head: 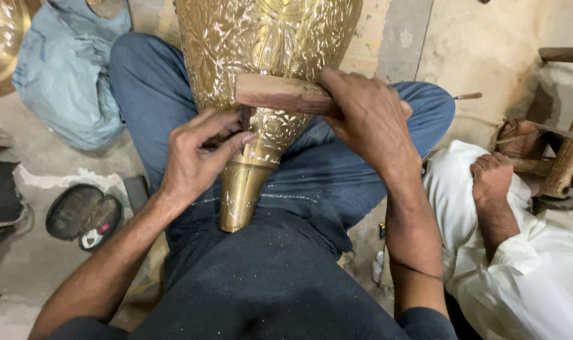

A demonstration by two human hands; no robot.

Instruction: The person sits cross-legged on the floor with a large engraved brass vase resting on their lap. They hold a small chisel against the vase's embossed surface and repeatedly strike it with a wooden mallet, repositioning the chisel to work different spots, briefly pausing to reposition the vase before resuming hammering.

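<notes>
A large embossed brass vase point(267, 44) lies across my lap, its narrow neck point(241, 189) pointing toward me. My left hand point(198, 157) pinches a small dark metal punch point(245, 117) against the patterned brass near the neck. My right hand point(365, 116) grips a wooden mallet block point(277, 93), held level just above the punch. I sit cross-legged in blue jeans point(324, 170).
A person in white clothes point(526, 271) sits at my right, one hand point(491, 176) resting on their knee. Wooden stool legs point(567, 157) stand at far right. A light blue cloth bundle point(66, 69) and a dark sandal point(85, 214) lie on the concrete floor at left.
</notes>
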